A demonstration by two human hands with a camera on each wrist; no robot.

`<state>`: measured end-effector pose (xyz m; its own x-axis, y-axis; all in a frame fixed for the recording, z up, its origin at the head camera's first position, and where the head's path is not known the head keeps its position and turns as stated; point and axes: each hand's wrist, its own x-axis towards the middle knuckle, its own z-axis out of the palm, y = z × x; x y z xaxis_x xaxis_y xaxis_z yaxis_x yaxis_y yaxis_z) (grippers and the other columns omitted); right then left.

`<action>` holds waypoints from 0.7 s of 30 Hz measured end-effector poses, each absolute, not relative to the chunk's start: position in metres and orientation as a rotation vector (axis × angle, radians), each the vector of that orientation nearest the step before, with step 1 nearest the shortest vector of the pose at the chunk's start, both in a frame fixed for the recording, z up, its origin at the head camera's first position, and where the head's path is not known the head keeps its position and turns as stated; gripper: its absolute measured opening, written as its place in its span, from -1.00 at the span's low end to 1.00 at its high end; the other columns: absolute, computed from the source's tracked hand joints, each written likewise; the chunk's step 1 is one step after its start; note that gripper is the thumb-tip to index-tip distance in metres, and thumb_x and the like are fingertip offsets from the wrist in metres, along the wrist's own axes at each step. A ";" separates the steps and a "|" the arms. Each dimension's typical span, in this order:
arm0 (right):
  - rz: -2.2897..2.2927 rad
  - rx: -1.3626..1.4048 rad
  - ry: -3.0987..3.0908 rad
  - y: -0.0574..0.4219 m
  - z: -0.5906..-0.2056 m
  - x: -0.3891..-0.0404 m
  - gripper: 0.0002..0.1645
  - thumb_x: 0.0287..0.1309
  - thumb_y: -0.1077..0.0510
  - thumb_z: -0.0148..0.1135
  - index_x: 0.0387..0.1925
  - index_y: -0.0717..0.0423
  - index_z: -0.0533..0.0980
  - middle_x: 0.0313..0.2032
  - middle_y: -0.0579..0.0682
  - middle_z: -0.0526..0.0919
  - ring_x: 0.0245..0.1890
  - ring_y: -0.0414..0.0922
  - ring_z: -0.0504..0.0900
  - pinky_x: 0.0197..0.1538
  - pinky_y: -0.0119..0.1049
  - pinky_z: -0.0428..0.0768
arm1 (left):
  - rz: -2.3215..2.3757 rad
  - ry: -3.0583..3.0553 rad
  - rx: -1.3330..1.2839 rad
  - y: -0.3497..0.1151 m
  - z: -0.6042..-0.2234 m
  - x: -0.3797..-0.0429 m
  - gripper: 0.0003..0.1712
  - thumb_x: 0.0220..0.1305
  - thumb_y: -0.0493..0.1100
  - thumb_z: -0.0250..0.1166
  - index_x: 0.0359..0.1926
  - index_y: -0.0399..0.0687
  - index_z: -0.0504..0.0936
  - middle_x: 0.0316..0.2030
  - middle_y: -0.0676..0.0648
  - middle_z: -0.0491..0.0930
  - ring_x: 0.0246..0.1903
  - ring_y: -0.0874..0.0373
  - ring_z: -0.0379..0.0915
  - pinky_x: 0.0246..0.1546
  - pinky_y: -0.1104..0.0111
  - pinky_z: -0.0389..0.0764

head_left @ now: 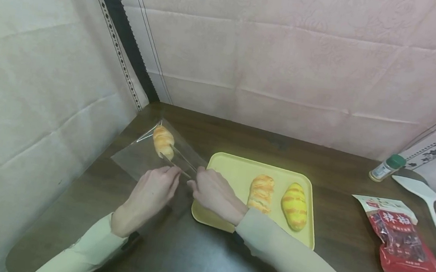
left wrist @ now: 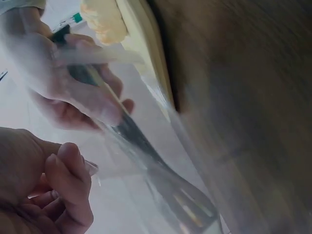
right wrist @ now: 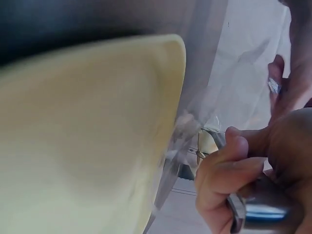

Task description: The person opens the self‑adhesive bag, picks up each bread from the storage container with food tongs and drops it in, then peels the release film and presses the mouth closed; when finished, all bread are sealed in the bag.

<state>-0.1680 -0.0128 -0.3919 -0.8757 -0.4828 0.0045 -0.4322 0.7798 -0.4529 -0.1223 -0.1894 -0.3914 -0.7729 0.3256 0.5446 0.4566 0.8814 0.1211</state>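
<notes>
My right hand (head_left: 218, 193) grips metal tongs (left wrist: 139, 141), whose arms reach into a clear plastic bag (head_left: 131, 158). Inside the bag, the tong tips are at one end of a golden bread roll (head_left: 163, 139). Beside it, my left hand (head_left: 151, 195) pinches the bag's edge between thumb and fingers. The left wrist view shows both hands close together, the tongs slanting down through the clear film. Under my right forearm stands a yellow tray (head_left: 234, 168). It carries a pale-brown roll (head_left: 261, 190) and a yellow striped roll (head_left: 295, 207).
On the right side of the table (head_left: 344, 174) lie a red packet (head_left: 402, 245) and a white spatula (head_left: 419, 188) with a pale green handle. A green-capped jar (head_left: 386, 168) is near the back right edge. Cloth-covered walls (head_left: 287, 68) border the table at the back and left.
</notes>
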 end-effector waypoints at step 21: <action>-0.524 -0.799 2.744 -0.021 -0.394 -0.182 -0.57 0.49 -0.15 0.35 -0.15 0.17 0.59 -0.48 -0.08 0.51 -0.57 -0.16 0.47 -0.49 -0.30 0.47 | -0.446 -2.660 -0.343 -0.196 -0.385 -0.132 -0.84 0.26 -0.35 0.46 -0.43 -0.21 0.65 -0.65 -0.07 0.58 -0.71 0.19 0.31 -0.70 0.30 0.41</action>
